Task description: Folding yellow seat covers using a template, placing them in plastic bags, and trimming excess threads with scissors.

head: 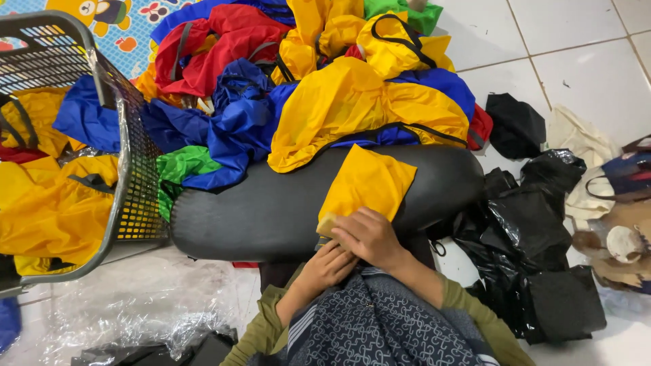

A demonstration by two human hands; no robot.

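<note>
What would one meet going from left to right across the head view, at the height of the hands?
Basket → left hand → right hand → black plastic bags → small round shell-like thing.

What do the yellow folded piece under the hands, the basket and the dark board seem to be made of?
The yellow folded piece looks like thin, slightly shiny synthetic cloth, perhaps nylon: it creases sharply. The basket looks like moulded grey plastic, with a grid of holes. The dark board looks padded and covered in matt black leatherette, judging by its soft sheen.
</note>
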